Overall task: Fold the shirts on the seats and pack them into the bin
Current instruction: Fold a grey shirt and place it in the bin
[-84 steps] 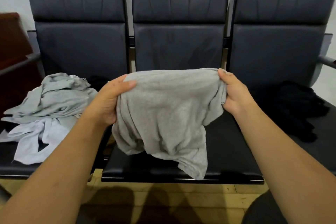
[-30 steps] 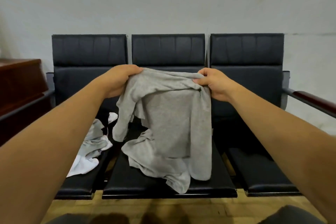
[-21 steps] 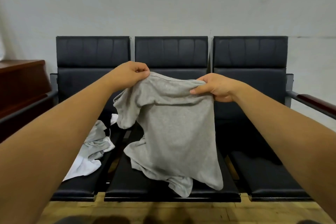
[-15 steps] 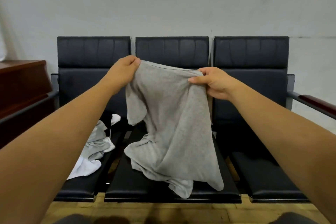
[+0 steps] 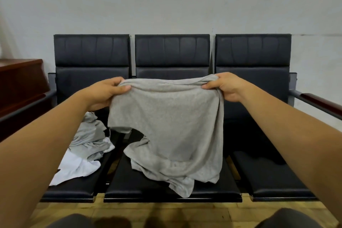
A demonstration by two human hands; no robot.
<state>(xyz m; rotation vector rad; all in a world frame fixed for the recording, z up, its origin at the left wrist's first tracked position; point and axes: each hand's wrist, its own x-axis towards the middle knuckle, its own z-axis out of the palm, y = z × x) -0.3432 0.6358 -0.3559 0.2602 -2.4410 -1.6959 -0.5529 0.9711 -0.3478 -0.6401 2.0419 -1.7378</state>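
Head view: the left hand (image 5: 102, 93) and the right hand (image 5: 227, 87) hold a grey shirt (image 5: 166, 124) up by its top edge, arms stretched forward. The left fingers (image 5: 121, 89) are curled round one bunched corner of the cloth, thumb on the near side; the right fingers (image 5: 209, 85) pinch the other corner the same way. Between the two grips the edge runs almost level, sagging slightly. Below the fingers the shirt hangs as a wide sheet, one short sleeve drooping under the left grip, and its crumpled lower end rests on the middle seat (image 5: 129, 189), spilling a little over the front edge. Down and to the left of the left fingers, a heap of grey shirts (image 5: 90, 140) lies on the left seat (image 5: 74, 193), with a white shirt (image 5: 74, 167) spread just in front of it. Below the right fingers is the right seat (image 5: 272, 181); something dark lies at its back, too dim to make out. Wooden floor (image 5: 166, 211) runs under the seats
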